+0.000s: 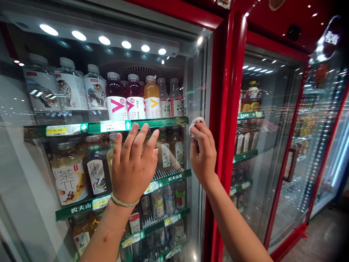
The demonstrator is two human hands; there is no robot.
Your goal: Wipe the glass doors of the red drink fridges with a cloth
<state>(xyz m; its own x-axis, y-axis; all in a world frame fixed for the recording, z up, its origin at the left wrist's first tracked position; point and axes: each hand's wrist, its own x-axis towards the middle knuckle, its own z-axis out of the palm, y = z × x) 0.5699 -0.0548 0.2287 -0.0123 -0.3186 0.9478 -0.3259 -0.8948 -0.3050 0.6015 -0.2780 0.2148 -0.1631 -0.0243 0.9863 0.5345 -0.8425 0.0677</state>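
My left hand (pixel 135 165) has its fingers stretched and spread, palm toward the glass door (pixel 197 91) of a drinks fridge, and holds nothing. A thin band circles that wrist. My right hand (pixel 203 153) is closed around a crumpled white cloth or tissue (pixel 193 125), held against the glass near the door's right edge. How much of the white piece is under the fingers is hidden. Behind the glass, bottles with tiger labels (pixel 71 89), dark purple bottles (pixel 117 98) and an orange bottle (pixel 152 96) stand on the upper shelf.
A green shelf strip (pixel 166 123) carries price tags. More bottles, such as a tea bottle (pixel 69 178), fill the lower shelves. The red door frame (pixel 226 109) runs down beside my right hand. Further right stands another red fridge with a door handle (pixel 289 165).
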